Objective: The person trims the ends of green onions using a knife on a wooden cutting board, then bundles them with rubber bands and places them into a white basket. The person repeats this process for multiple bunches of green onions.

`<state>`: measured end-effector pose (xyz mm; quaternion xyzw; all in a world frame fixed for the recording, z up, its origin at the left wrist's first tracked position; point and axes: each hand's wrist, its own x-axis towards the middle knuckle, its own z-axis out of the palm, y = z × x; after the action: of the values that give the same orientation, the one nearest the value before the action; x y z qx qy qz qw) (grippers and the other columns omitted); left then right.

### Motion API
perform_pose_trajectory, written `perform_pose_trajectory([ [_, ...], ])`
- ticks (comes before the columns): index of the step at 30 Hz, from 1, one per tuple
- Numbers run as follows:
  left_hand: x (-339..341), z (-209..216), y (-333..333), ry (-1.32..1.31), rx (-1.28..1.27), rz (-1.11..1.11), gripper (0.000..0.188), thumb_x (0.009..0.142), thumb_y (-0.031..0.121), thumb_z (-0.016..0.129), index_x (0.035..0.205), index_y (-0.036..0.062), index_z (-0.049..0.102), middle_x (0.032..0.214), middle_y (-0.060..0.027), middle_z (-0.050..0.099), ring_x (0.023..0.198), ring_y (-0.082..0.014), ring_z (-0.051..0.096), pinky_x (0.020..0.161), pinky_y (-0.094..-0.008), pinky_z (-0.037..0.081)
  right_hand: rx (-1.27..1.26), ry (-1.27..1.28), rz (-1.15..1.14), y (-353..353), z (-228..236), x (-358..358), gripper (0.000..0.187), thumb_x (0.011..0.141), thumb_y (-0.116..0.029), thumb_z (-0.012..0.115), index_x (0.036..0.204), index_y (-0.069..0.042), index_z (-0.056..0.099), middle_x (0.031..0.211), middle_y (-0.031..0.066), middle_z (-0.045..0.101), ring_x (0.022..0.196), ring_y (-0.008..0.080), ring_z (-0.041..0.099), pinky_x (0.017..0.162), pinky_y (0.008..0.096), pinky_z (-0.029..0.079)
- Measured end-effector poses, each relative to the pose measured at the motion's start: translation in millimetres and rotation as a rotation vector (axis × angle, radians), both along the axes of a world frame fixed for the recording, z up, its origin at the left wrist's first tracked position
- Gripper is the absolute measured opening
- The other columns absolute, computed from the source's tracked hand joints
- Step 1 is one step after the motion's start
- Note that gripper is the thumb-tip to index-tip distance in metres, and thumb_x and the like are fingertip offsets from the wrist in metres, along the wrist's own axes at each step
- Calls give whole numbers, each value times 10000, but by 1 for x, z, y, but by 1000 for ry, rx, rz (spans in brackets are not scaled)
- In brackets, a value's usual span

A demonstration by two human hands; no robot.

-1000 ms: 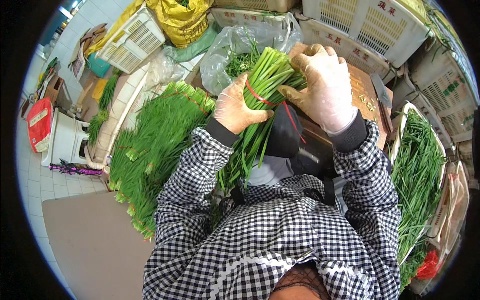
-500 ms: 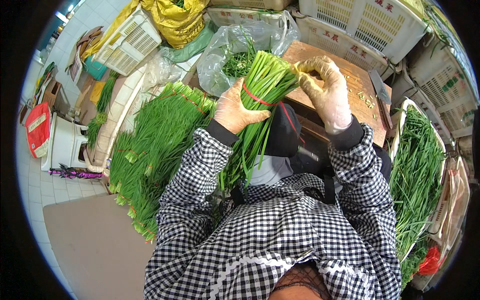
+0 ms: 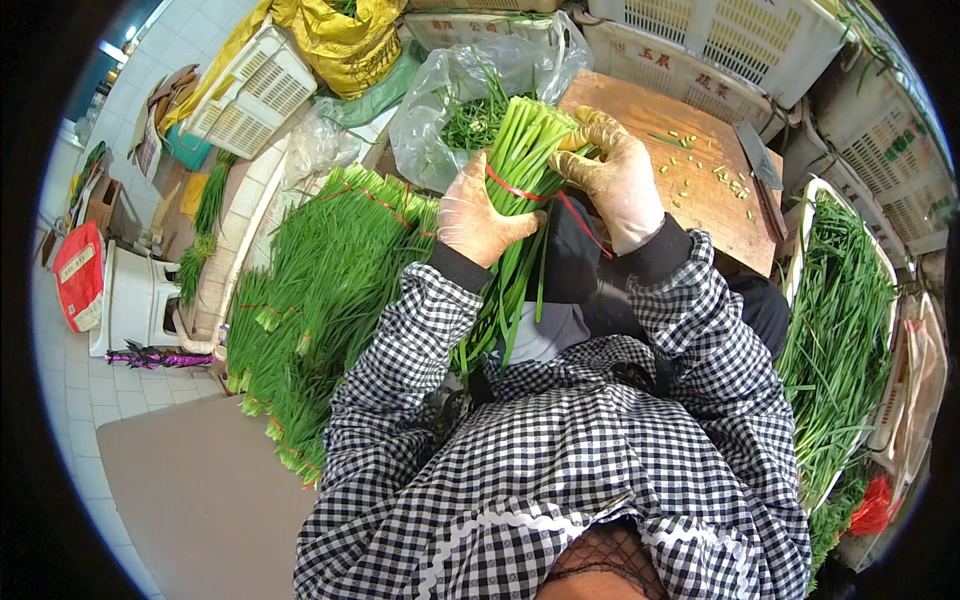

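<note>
Head view: left of the brown wooden desk (image 3: 705, 215), your left hand (image 3: 473, 217) grips a red-tied bundle of long green stalks (image 3: 522, 138); your right hand (image 3: 615, 175) curls at its ends, pinch unclear. Apparently you're tidying; the next move calls for firm left-hand support.

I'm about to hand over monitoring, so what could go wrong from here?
The red tie around the green bundle trails a loose end near the right hand, which might snag it.
The left hand grips the bundle near the tie; should it loosen, stalks might slip.
The knife lies along the right edge of the wooden board, so a bump could perhaps knock it off.
</note>
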<state>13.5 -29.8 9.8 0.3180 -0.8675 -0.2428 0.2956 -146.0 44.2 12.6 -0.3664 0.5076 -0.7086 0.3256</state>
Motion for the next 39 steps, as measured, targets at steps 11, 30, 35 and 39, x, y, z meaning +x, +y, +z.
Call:
perform_pose_trajectory([
  [11,-3,-1,-2,2,46,-8,857,501,352,845,1175,-11,460,1057,-161,595,984,-300,575,882,-349,456,-74,435,-331,0,3,10,123,647,-97,696,698,2,644,1119,213,594,992,345,553,893,371,430],
  [30,0,-6,-5,27,10,-71,814,532,315,829,1181,-9,459,1056,-177,592,991,-320,570,887,-374,453,-209,723,-699,4,13,-32,69,718,-56,667,725,-52,599,1089,159,630,925,260,585,861,384,457],
  [35,6,-6,-5,34,-71,-82,810,558,306,841,1204,-9,467,1090,-152,602,992,-274,585,905,-361,442,79,255,-409,47,34,-78,123,789,-86,677,857,8,641,949,118,672,801,166,611,696,265,512],
  [39,8,-1,7,78,-118,-68,784,540,298,843,1164,-10,483,1057,-167,600,963,-311,588,875,-385,452,193,1033,-511,67,35,-77,173,792,-49,647,964,-32,660,1070,92,633,1008,185,557,875,314,443],
])
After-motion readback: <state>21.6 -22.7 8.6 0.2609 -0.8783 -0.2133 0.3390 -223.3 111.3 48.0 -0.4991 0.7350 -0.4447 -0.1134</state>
